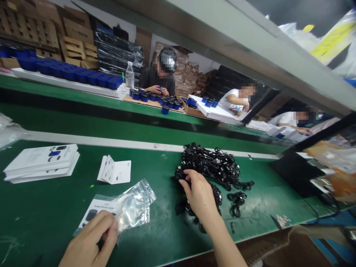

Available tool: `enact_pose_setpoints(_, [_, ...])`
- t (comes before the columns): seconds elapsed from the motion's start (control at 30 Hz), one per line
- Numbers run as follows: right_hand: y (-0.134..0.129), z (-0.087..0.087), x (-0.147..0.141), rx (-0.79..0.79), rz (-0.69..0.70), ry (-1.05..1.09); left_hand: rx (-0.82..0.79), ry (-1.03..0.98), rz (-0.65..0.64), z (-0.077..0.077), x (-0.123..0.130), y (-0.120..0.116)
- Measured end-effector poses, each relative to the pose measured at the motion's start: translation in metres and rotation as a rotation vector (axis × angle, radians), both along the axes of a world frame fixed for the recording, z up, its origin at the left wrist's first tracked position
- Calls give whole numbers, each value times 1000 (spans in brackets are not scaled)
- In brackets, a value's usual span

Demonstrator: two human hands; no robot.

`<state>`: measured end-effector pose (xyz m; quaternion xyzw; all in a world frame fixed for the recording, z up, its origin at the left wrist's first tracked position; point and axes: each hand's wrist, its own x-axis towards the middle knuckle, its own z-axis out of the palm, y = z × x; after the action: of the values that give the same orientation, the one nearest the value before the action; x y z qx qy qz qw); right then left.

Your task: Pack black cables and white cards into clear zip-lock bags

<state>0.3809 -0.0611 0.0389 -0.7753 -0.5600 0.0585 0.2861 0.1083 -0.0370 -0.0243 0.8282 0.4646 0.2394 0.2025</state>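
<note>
My left hand [93, 237] is closed, thumb against fingers, on the edge of a clear zip bag [136, 207]. A printed leaflet [94, 209] with pictures of dark devices shows at the bag's left part, partly covered by my fingers. Over a heap of black coiled cables [211, 163], my right hand [201, 194] has its thumb and index finger curved and a little apart, their tips at the cables. Part of the heap is hidden under that palm. A few cables [237, 202] lie apart, to the right of the heap.
A stack of printed leaflets [41, 163] lies at left, with folded white cards [115, 170] beside it. Across the bench [155, 244], blue round items [165, 109] and a bottle [129, 76] stand before several people. A grey beam [222, 40] crosses overhead.
</note>
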Motion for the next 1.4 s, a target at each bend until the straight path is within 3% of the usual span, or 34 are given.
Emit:
enact_pose_setpoints(0.17, [-6, 0, -31, -5, 171, 553, -84, -41, -25, 7, 0, 0])
enact_pose_setpoints(0.3, [-14, -8, -82, -85, 238, 1511, -94, -63, 1, 17, 0, 0])
enact_pose_setpoints(0.33, [-15, -12, -94, -96, 228, 1652, -97, -75, 3, 18, 0, 1])
enact_pose_setpoints(0.4, [-15, -20, -112, -62, 174, 1729, -119, -90, -5, 18, -1, 1])
enact_pose_setpoints(0.53, [-10, -36, -119, 91, 43, 1547, -117, -92, 12, 15, -5, 2])
enact_pose_setpoints(0.67, [-11, -48, -119, 195, 20, 1374, -102, -70, 61, 12, -7, -1])
enact_pose_setpoints(0.77, [-16, -57, -129, 370, 4, 1291, -111, -78, 73, 10, -9, -3])
enact_pose_setpoints(0.83, [-18, -62, -137, 521, 57, 1144, -119, -101, 76, 10, -11, -3])
enact_pose_setpoints(0.97, [-19, -64, -143, 732, 323, 669, -139, -161, 87, 13, -13, -4])
enact_pose_setpoints(1.07, [-20, -64, -143, 747, 380, 533, -201, -198, 137, 18, -9, -6])
enact_pose_setpoints(1.2, [-20, -64, -143, 516, 174, 985, -241, -267, 198, 27, 2, -11])
enact_pose_setpoints(1.27, [-20, -62, -142, 414, 130, 1094, -275, -289, 217, 29, 4, -12])
enact_pose_setpoints(1.33, [-20, -58, -141, 465, 183, 911, -301, -289, 204, 27, 3, -12])
enact_pose_setpoints(1.4, [-19, -54, -142, 580, 240, 570, -273, -279, 152, 21, 0, -11])
